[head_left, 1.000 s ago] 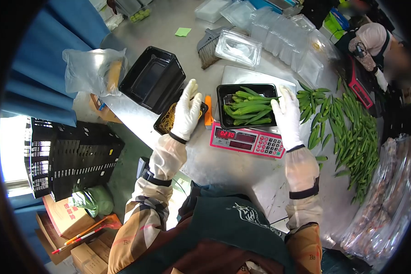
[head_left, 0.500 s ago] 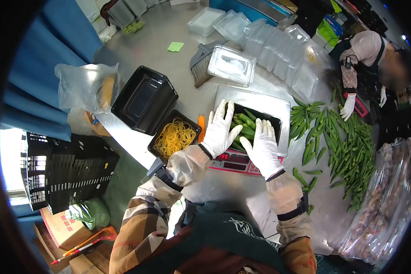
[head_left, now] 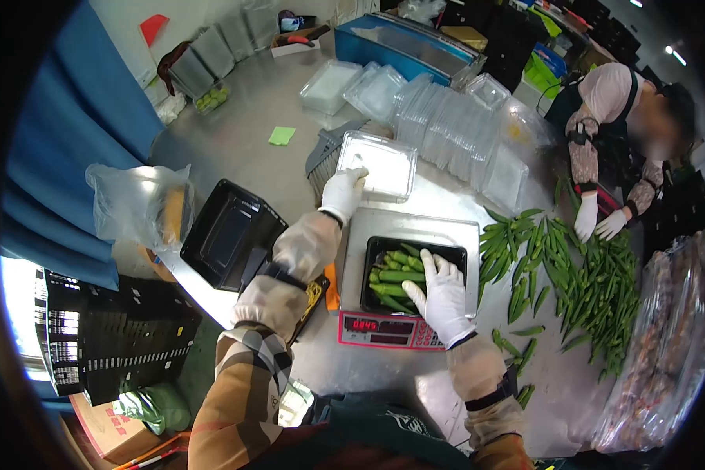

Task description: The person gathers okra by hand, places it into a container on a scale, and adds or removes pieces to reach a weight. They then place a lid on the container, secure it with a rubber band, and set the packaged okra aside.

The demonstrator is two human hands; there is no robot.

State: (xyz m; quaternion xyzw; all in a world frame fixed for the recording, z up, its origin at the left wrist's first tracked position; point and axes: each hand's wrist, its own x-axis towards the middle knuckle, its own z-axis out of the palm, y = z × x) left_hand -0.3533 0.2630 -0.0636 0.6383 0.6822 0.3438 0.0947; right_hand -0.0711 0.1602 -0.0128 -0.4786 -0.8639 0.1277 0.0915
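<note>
My gloved left hand [head_left: 343,194] reaches forward, its fingers closed on the near left edge of a clear plastic lid [head_left: 382,166]. The lid lies beside a grey brush [head_left: 321,160]. My gloved right hand [head_left: 444,298] rests with fingers extended over the right side of a black tray [head_left: 376,307], touching the okra [head_left: 395,278] in it. That tray sits on the metal platform of a digital scale [head_left: 388,329] with a lit red display. Loose okra [head_left: 599,282] is heaped to the right of the scale.
Stacked clear containers [head_left: 454,129] stand at the back. Left of the scale are stacked black trays [head_left: 235,235] and rubber bands [head_left: 312,301], partly behind my left arm. A co-worker [head_left: 615,102] handles okra at the right. Plastic-wrapped packs [head_left: 658,345] lie at the right edge.
My left hand has left the tray and moved forward to the clear lid. My right hand stays at the tray's right side. The co-worker's hands have come closer together over the okra.
</note>
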